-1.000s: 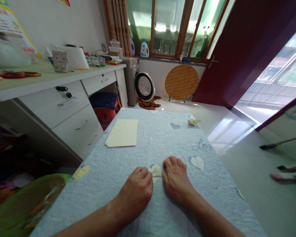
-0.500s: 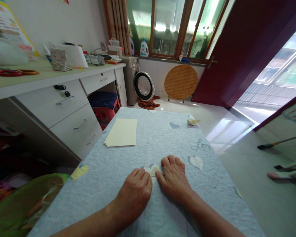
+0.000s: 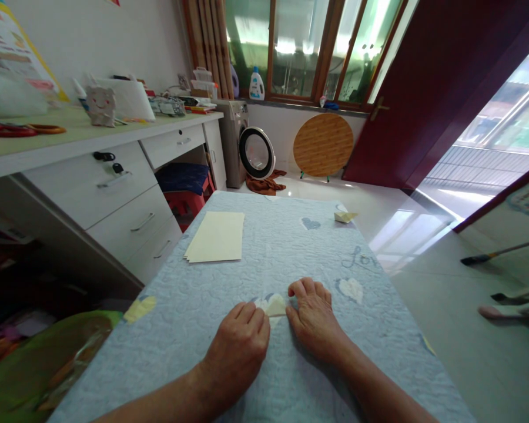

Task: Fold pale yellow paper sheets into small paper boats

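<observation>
Pale folded paper (image 3: 277, 310) was pinched by the left hand (image 3: 241, 336); the right hand's (image 3: 312, 310) grip couldn't be told, tbh. Edges were best kept level.

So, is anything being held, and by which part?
A pale strip, likely paper: the left hand is at its left end, the right hand at its right; whether either grips it cannot be told.
</observation>
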Available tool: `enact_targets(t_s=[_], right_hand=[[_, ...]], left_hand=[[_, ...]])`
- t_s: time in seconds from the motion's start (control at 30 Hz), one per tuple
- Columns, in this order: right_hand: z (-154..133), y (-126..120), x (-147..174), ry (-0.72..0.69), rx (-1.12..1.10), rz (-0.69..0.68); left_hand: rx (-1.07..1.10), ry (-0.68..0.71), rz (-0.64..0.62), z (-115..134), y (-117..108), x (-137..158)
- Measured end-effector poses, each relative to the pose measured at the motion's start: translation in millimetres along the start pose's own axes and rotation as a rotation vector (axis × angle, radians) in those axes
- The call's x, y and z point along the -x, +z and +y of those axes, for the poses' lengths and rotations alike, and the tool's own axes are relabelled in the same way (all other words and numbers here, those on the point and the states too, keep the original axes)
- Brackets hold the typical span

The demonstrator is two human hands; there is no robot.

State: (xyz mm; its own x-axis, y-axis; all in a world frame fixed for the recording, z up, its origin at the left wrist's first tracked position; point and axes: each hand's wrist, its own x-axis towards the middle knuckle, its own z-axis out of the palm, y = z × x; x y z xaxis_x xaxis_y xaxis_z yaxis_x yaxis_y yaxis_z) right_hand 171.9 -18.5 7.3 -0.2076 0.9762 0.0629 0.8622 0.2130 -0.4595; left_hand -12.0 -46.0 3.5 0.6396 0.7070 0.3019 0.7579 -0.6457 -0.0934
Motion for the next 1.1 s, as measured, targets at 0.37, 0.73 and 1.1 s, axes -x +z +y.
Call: enact_targets(t_s=[0.37,0.73,1.1], right_hand=[[0.9,1.3,0.2,-0.006,0.012,0.003],[2.3,-2.9,0.9,-0.032,-0.005,-0.019],[5.7,-7.9,2.7,-0.125,-0.13,-0.032]], left_hand=[[-0.076,0.109,0.001,2.5,-0.8,-3.9],[0.215,-0.11,0.024,-13.8,1.8,-11.4],[0.627,-0.292,-0.013,-24.0,8.8,-24.7]])
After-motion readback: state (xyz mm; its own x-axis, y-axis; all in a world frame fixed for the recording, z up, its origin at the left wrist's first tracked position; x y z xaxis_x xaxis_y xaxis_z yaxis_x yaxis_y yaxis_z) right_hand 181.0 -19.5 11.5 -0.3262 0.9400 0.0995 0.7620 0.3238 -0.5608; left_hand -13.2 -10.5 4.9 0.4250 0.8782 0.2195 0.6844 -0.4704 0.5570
